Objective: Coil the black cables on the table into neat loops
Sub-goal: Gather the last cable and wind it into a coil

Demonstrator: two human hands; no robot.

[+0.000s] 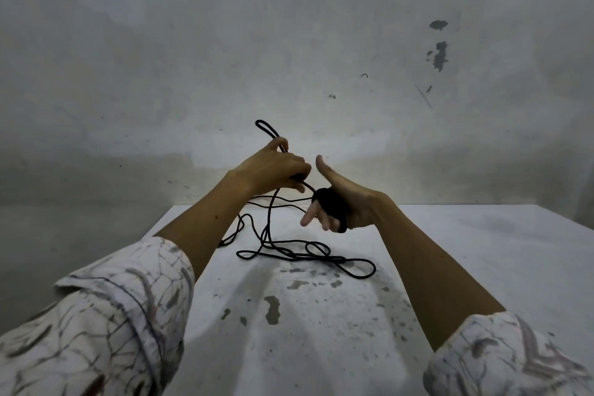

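Head view: the left hand (273, 170) pinches the black cable (270, 212), a loop standing above its grip. The right hand (340, 202), fingers straight, wears a wound coil (332, 207) just beside it. Slack hangs between them and trails onto the worktop (450, 267) below, nearer the left hand.

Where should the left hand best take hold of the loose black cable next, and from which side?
Probably the raised strand of the thin black cable, just below the left hand, approached from the left. It hangs free above the white table, clear of the tangled loops, and leads to the coil on the right hand.
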